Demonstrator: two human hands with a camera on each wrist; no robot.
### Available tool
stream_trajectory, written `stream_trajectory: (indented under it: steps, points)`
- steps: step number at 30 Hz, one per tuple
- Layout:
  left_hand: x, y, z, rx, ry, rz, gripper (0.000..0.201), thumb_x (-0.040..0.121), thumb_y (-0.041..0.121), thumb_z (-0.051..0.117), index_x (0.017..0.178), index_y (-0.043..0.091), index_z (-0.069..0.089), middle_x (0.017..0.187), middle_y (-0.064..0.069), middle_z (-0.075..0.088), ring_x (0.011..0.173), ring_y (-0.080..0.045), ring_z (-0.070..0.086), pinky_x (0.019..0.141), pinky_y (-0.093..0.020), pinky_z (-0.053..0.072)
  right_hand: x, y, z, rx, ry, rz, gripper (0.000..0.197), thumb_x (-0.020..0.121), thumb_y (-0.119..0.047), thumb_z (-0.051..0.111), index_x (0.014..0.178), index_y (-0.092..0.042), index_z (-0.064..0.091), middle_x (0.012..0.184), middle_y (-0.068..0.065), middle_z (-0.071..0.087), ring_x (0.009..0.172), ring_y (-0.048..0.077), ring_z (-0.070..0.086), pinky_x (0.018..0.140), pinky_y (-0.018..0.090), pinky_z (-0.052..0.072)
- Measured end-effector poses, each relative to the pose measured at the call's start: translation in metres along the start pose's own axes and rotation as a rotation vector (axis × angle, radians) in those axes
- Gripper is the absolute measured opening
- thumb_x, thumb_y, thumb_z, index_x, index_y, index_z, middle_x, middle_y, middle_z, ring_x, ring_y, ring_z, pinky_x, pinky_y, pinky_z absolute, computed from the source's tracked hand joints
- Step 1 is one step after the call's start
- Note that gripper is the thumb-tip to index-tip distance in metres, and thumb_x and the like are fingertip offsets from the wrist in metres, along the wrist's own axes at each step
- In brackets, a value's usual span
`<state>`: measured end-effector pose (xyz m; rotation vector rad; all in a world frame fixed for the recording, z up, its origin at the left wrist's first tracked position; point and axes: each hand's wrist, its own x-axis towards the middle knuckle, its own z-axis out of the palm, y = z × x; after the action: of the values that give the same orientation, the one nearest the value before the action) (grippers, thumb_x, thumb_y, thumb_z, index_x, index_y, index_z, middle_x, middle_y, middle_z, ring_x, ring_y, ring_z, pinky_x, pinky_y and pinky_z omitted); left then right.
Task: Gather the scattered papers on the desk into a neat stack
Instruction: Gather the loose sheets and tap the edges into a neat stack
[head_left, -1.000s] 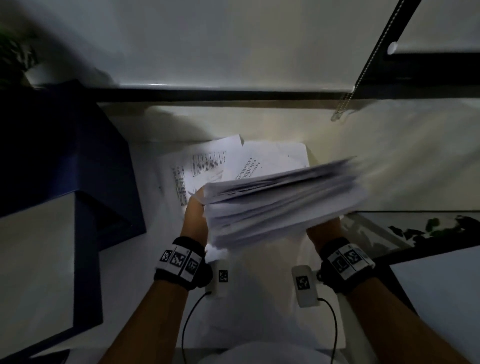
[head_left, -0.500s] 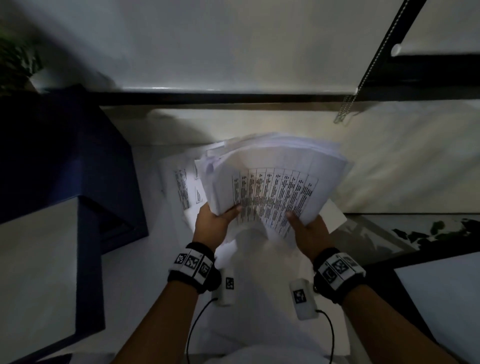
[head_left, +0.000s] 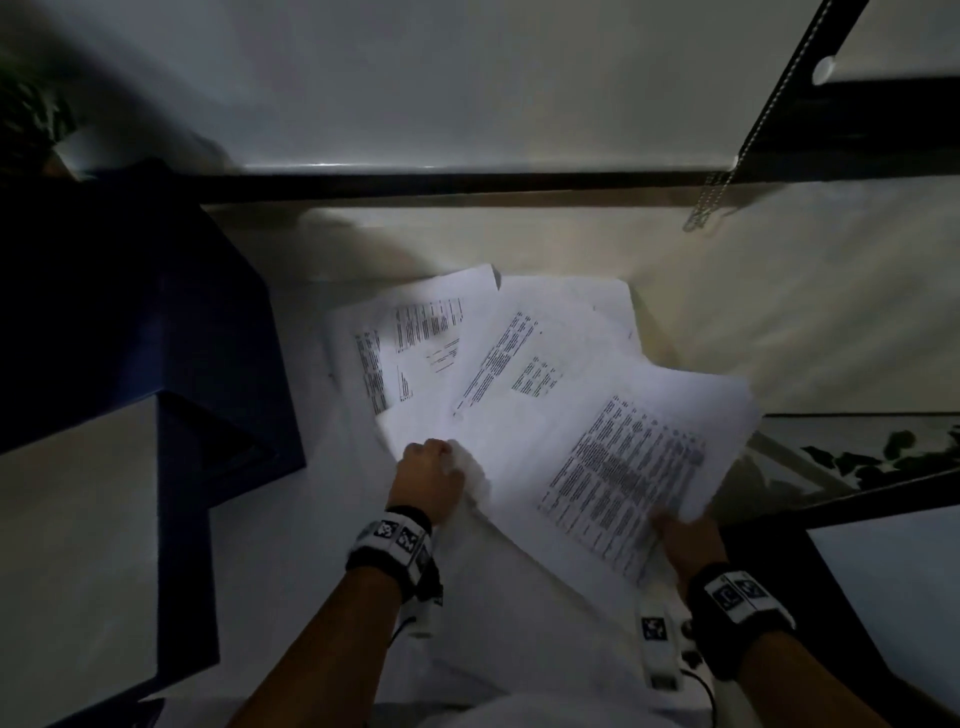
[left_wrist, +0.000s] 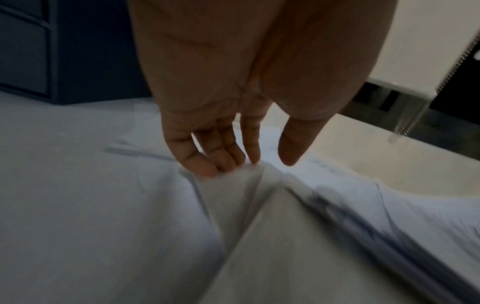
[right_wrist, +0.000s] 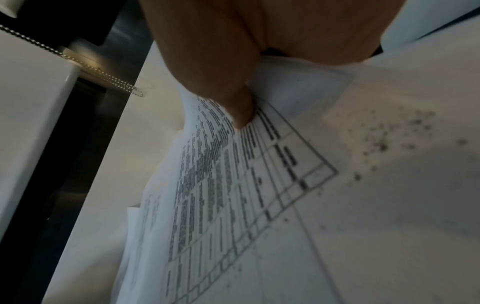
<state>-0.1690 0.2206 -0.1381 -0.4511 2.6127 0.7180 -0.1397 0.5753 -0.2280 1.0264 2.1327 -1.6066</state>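
Head view: your left hand (head_left: 431, 480) rests straight fingertips (left_wrist: 207, 168) on loose sheets (head_left: 415, 353) on the desk (head_left: 311, 519); rightward, your right hand (head_left: 685, 540) pinches the printed stack (head_left: 623, 467) by its near corner, beside the desk's right edge.

Top sheet (head_left: 628, 467): I see a printed table, rows too blurred to read.
Far sheets (head_left: 415, 332): print columns, unreadable to me.
Wristbands (head_left: 395, 535): black-and-white square markers, no text.
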Motion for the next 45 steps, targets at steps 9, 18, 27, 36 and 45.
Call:
stream_trajectory:
  steps: [9,18,27,36,45]
  points:
    - [0.039,0.056,-0.013,-0.015,0.167,0.045,0.057,0.095,0.033,0.050,0.147,0.018,0.032,0.156,-0.006,0.028,0.138,-0.031,0.035,0.109,-0.050,0.036,-0.021,-0.040,0.000,-0.100,-0.063,0.011,0.057,0.081,-0.031,0.069,0.134,-0.018,0.053,0.128,0.009,0.061,0.115,0.032,0.058,0.102,0.055,0.044]
    - [0.015,0.057,-0.009,-0.051,-0.103,-0.163,0.064,0.088,0.040,0.064,0.137,0.008,0.040,0.136,-0.016,0.049,0.124,-0.035,0.051,0.101,-0.040,0.044,-0.044,-0.064,-0.031,-0.163,-0.071,0.038,0.036,0.093,-0.013,0.058,0.127,0.000,0.056,0.112,0.013,0.060,0.101,0.028,0.057,0.089,0.035,0.042]
    - [-0.002,0.029,-0.006,-0.314,0.053,-0.195,0.035,0.079,0.036,0.077,0.082,0.007,0.056,0.086,-0.008,0.062,0.088,-0.028,0.059,0.071,-0.031,0.046,-0.040,-0.067,-0.026,-0.229,-0.098,-0.018,0.039,0.091,-0.014,0.062,0.126,0.000,0.057,0.118,0.018,0.062,0.111,0.035,0.058,0.094,0.040,0.045]
    - [-0.009,-0.014,-0.031,-0.456,0.131,-0.261,0.033,0.077,0.024,0.081,0.101,0.007,0.068,0.096,-0.009,0.070,0.090,-0.028,0.067,0.079,-0.034,0.055,-0.045,-0.081,-0.001,-0.287,-0.144,-0.098,0.037,0.087,-0.025,0.066,0.119,-0.008,0.061,0.113,0.013,0.065,0.103,0.030,0.061,0.094,0.046,0.050]
    - [-0.023,-0.014,-0.099,-0.398,0.669,-0.218,0.030,0.095,0.025,0.059,0.114,0.002,0.063,0.107,-0.023,0.069,0.097,-0.036,0.065,0.081,-0.031,0.047,-0.054,-0.095,0.010,-0.417,-0.196,-0.076,0.041,0.091,-0.024,0.062,0.125,0.001,0.057,0.119,0.017,0.062,0.111,0.035,0.059,0.092,0.035,0.045]
